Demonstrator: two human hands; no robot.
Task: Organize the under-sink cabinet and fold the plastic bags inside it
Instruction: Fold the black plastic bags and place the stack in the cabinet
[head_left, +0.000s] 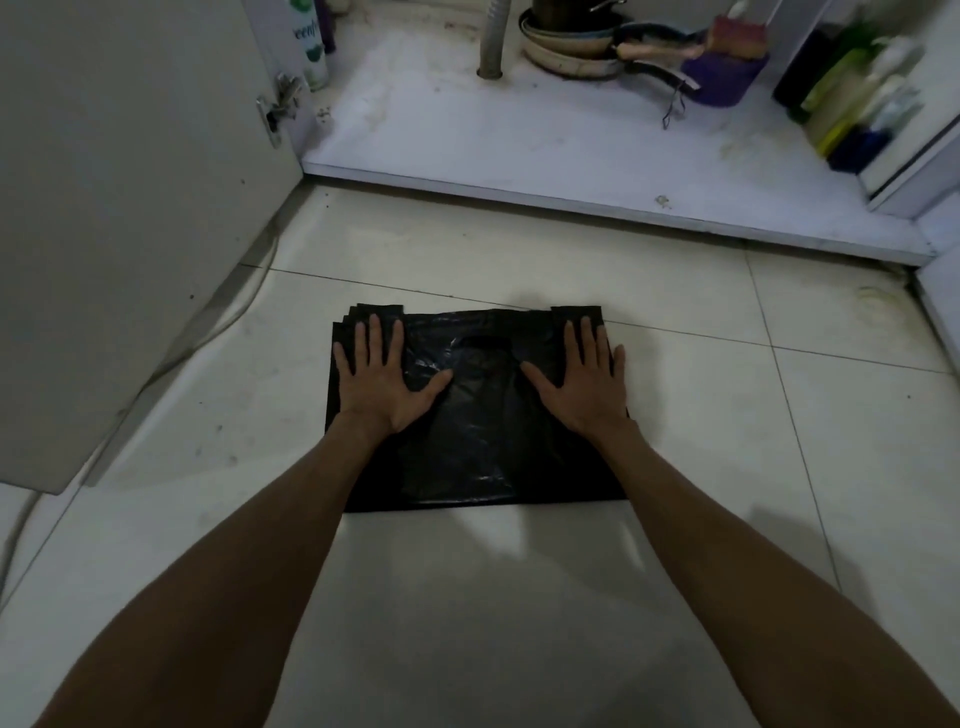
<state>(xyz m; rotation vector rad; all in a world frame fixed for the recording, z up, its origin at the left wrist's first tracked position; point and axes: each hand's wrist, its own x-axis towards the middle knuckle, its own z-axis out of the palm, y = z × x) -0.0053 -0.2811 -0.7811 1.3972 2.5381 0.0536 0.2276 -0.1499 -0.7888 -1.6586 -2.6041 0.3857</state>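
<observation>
Front of cabinet floor (519, 140) is open; pipe (492, 41), pans (566, 49) and bottles (857, 98) crowd behind.

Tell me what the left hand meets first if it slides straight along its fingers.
The left hand clears the black bag, crosses bare floor, then likely meets the cabinet lip.

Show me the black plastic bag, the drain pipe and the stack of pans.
black plastic bag (478, 441): head view, middle panel.
drain pipe (492, 47): head view, lower end.
stack of pans (561, 61): head view, bottom pan's rim.
</observation>
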